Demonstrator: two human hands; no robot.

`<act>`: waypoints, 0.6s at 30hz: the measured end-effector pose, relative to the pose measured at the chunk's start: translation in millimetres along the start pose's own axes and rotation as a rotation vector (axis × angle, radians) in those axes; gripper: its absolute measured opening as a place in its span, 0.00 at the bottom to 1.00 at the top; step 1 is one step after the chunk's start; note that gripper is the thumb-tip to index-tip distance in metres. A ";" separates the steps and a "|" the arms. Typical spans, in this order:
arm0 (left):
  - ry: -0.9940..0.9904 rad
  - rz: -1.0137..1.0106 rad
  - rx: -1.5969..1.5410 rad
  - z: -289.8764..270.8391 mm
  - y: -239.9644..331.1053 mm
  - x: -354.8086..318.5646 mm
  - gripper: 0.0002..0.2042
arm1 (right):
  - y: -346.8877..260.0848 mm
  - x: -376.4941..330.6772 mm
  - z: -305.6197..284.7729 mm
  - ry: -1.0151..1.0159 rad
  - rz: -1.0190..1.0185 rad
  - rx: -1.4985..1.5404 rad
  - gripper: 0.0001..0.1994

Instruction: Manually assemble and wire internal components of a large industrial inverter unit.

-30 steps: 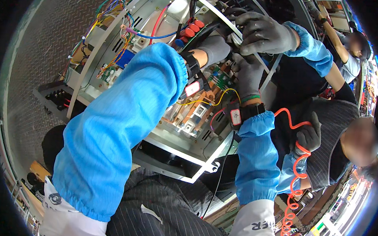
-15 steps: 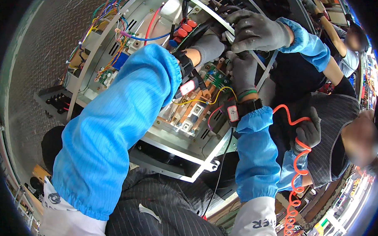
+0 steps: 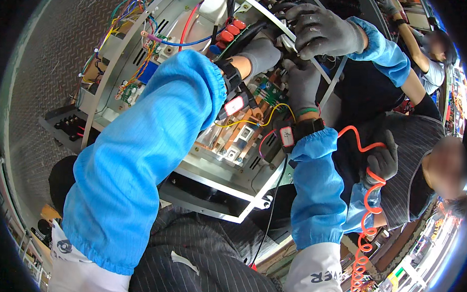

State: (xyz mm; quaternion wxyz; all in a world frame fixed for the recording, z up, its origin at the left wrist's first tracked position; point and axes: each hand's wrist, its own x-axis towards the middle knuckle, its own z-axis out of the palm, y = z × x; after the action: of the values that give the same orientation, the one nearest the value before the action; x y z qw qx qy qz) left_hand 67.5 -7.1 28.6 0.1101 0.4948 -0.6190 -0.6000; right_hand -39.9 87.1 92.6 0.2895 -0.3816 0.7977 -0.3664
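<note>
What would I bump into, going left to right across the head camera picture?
Patterned metal floor → red wire → red disc-shaped components → gray-gloved left hand → gray-gloved right hand → coiled orange hose.

Open grey metal chassis (image 3: 212, 171), wired inside, angled

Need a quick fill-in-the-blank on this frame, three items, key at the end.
1. At the open metal chassis, the left hand and right hand are gloved in ____.
2. The right arm's sleeve cover is ____.
3. The coiled hose hangs on the picture's ____ side.

Missing words: gray; blue; right.
</note>
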 end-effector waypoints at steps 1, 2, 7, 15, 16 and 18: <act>0.041 0.035 0.051 2.4 -1.2 1.7 0.19 | 7.4 5.1 0.8 0.017 -0.061 -0.040 0.15; 0.080 0.077 0.102 4.4 1.7 2.3 0.19 | 17.4 11.8 -1.6 0.040 -0.123 -0.082 0.15; -0.020 0.043 -0.090 3.0 15.5 -12.1 0.16 | 32.6 20.3 -9.4 0.077 -0.194 -0.148 0.14; -0.028 -0.054 -0.324 -2.8 15.7 -12.5 0.11 | 3.7 13.3 -18.1 0.082 -0.336 -0.427 0.13; -0.033 -0.081 -0.304 -4.2 24.5 -18.7 0.14 | 4.8 9.8 -20.8 0.090 -0.311 -0.413 0.12; -0.030 -0.089 -0.270 -11.8 29.0 -29.8 0.15 | 1.0 5.0 -19.4 0.080 -0.298 -0.382 0.12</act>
State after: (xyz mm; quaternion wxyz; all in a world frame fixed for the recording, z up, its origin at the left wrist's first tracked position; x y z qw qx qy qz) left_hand 76.7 1.5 70.0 0.1398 0.4934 -0.5117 -0.6893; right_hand -57.4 90.5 101.8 0.1230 -0.5282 0.7982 -0.2622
